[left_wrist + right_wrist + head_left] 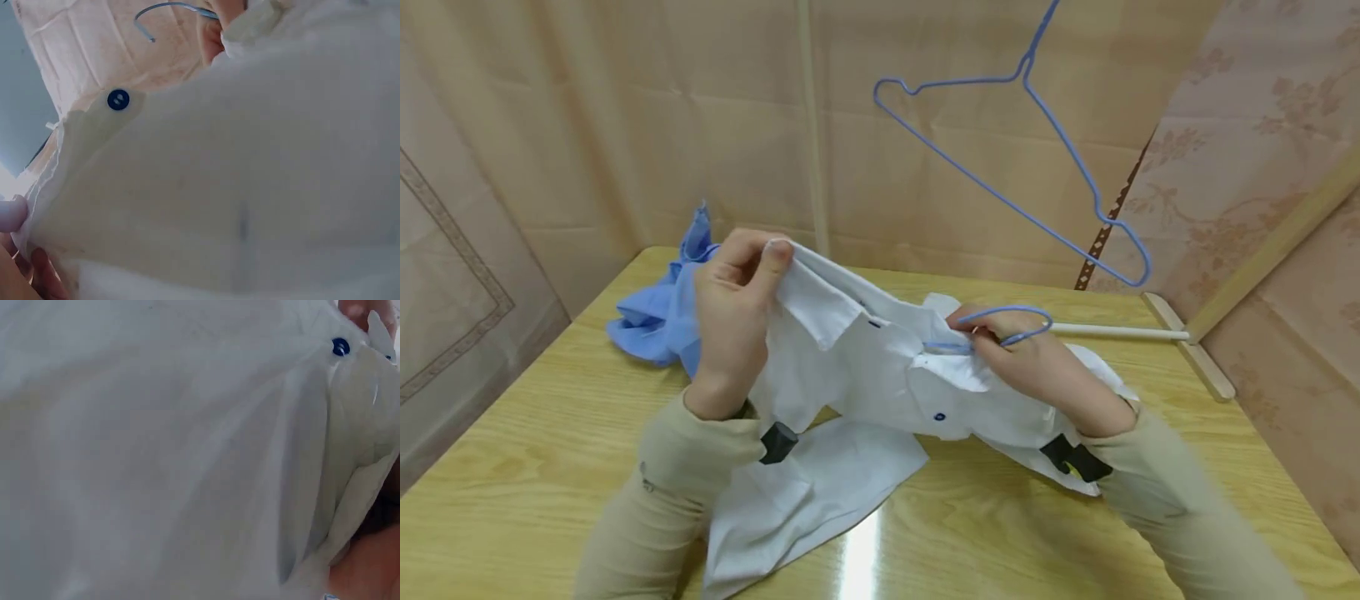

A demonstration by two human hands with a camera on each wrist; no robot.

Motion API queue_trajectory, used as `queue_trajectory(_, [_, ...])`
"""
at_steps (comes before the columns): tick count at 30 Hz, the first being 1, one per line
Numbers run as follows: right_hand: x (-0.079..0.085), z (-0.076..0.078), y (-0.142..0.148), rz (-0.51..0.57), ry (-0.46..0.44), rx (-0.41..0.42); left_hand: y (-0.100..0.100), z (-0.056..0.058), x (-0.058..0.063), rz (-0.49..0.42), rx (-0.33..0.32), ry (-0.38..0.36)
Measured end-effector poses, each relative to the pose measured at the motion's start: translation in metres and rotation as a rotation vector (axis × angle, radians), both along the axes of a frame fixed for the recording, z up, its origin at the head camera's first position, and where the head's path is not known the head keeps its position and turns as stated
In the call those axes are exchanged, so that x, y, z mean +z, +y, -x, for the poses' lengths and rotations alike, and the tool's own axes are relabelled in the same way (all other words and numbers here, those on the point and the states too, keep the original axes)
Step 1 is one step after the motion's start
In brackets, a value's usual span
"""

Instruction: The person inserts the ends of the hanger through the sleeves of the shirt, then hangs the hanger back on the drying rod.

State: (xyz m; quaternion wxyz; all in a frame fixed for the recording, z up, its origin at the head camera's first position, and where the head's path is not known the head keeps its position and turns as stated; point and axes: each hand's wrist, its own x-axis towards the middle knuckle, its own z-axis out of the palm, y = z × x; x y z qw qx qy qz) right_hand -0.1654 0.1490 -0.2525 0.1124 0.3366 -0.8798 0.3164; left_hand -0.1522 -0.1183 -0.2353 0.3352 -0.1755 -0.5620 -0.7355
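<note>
A white shirt [880, 367] with dark blue buttons is held up over the wooden table, part of it lying on the tabletop. My left hand [737, 308] pinches a corner of its collar between thumb and fingers. On the right, my right hand [1015, 342] grips the other side of the collar together with a blue hanger [1030, 312], whose hook curves out over the fingers. A short length of the hanger shows inside the neckline; the rest is hidden by cloth. Shirt fabric [250, 156] fills most of the left wrist view, and likewise the right wrist view.
Bunched blue cloth [658, 317] lies at the table's back left. A second blue hanger [977, 179] hangs at the upper right. Behind the right hand runs a white rod [1120, 332] joined to a wooden stand [1195, 350]. Curtains surround the table [985, 533].
</note>
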Motion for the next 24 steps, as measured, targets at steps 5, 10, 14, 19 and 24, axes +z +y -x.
queue_trajectory(5, [0.004, 0.010, -0.004, -0.001, -0.068, -0.006, 0.008, -0.003, 0.001, 0.121, -0.004, 0.014])
queue_trajectory(10, [0.020, 0.012, -0.013, -0.042, -0.021, 0.015, 0.012, 0.011, -0.016, 0.298, 0.085, 0.037])
queue_trajectory(14, [0.037, 0.011, -0.023, -0.067, 0.060, 0.086, 0.012, 0.029, -0.039, 0.387, 0.165, 0.114])
queue_trajectory(19, [0.051, 0.011, -0.033, -0.080, 0.052, 0.116, 0.021, 0.022, -0.021, 0.437, 0.168, 0.190])
queue_trajectory(24, [0.064, 0.013, -0.046, 0.091, 0.105, 0.156, 0.042, -0.007, 0.022, 0.469, 0.177, 0.259])
